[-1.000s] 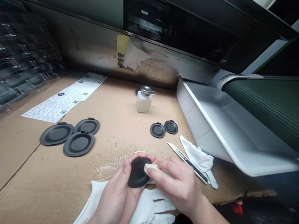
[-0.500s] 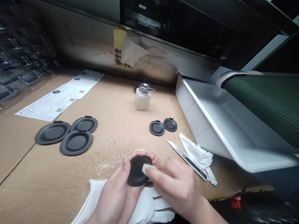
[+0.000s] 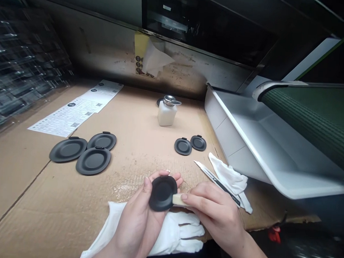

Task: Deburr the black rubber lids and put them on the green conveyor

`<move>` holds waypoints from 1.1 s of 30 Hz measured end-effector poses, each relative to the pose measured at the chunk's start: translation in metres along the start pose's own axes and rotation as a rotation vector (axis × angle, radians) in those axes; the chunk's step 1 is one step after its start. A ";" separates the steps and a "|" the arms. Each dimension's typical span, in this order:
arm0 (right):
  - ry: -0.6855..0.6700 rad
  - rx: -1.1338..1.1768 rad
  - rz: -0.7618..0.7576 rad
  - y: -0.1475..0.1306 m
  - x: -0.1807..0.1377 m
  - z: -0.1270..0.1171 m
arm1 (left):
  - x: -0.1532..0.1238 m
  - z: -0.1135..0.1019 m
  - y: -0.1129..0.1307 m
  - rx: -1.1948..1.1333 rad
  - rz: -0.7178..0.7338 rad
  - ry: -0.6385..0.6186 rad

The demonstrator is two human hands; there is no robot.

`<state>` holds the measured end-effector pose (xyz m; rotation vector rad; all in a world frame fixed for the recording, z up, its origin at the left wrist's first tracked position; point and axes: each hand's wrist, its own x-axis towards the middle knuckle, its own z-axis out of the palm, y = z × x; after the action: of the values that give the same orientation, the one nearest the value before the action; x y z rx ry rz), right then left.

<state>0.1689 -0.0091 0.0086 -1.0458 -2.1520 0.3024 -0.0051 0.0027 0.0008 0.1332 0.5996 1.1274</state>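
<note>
My left hand [image 3: 142,214] is closed round a small black oval cover [image 3: 162,192], its dished face turned up toward me. Pinched in my right hand [image 3: 214,213] is a pale cream block [image 3: 178,199], perhaps an eraser, at the right rim of the cover. Beneath both hands lies a white glove [image 3: 176,234] on the cardboard. Two small black covers [image 3: 183,146] sit farther off to the right, and three larger black covers [image 3: 93,161] are grouped at the left. A white dispenser bottle [image 3: 167,113] with a metal top stands beyond them.
A utility knife [image 3: 217,181] with its blade out lies beside another white glove [image 3: 229,176]. A deep white bin [image 3: 239,146] borders the right side. Printed sheets [image 3: 68,116] lie on the cardboard [image 3: 53,200]; stacked clear trays [image 3: 24,60] rise at far left.
The pale block has shifted right, from over the cover's face to its rim, along with my right hand. My left hand still holds the cover. The whole view has moved slightly.
</note>
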 end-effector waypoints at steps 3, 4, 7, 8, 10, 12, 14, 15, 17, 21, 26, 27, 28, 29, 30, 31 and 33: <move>0.063 -0.078 -0.054 -0.009 -0.002 0.016 | 0.000 0.000 -0.001 0.000 -0.012 -0.013; 0.085 -0.098 -0.080 -0.014 -0.001 0.021 | -0.001 0.000 -0.001 0.004 -0.014 -0.012; 0.150 -0.115 -0.143 -0.028 0.006 0.035 | -0.002 0.001 -0.001 0.036 -0.015 0.015; 0.169 -0.118 -0.155 -0.031 0.008 0.037 | -0.002 0.001 -0.001 0.047 -0.016 0.023; 0.162 -0.126 -0.176 -0.031 0.010 0.035 | -0.002 0.001 -0.001 0.046 -0.014 0.017; 0.100 -0.150 -0.170 -0.026 0.008 0.028 | -0.001 0.001 -0.002 0.019 -0.008 -0.011; 0.039 -0.186 -0.126 -0.019 0.002 0.018 | 0.000 0.001 -0.002 -0.001 0.005 -0.045; 0.023 -0.200 -0.106 -0.017 0.000 0.015 | 0.001 0.000 -0.002 -0.002 0.011 -0.052; 0.025 -0.206 -0.103 -0.019 -0.001 0.013 | 0.000 0.000 -0.002 0.003 0.010 -0.046; 0.049 -0.155 -0.158 -0.031 0.013 0.027 | -0.002 0.000 -0.001 0.013 -0.014 0.010; 0.134 -0.144 -0.009 -0.029 0.035 0.042 | -0.001 0.002 -0.001 -0.027 -0.013 -0.024; 0.169 -0.155 0.021 -0.027 0.038 0.044 | 0.000 0.003 -0.001 -0.027 0.001 -0.027; 0.200 -0.171 0.045 -0.026 0.040 0.046 | 0.000 0.003 -0.001 -0.027 0.014 -0.029; 0.228 -0.186 0.059 -0.027 0.041 0.048 | 0.000 0.003 -0.001 -0.028 0.018 -0.028; 0.244 -0.197 0.064 -0.028 0.041 0.049 | 0.000 0.003 0.000 -0.034 0.014 -0.025; 0.252 -0.203 0.061 -0.031 0.040 0.050 | -0.001 0.003 0.000 -0.044 0.001 -0.023; 0.212 -0.191 0.028 -0.038 0.036 0.051 | -0.003 0.002 0.001 -0.059 -0.030 -0.022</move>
<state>0.0967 -0.0014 0.0085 -1.1604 -2.0046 -0.0035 -0.0058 0.0007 0.0041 0.0855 0.5469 1.1117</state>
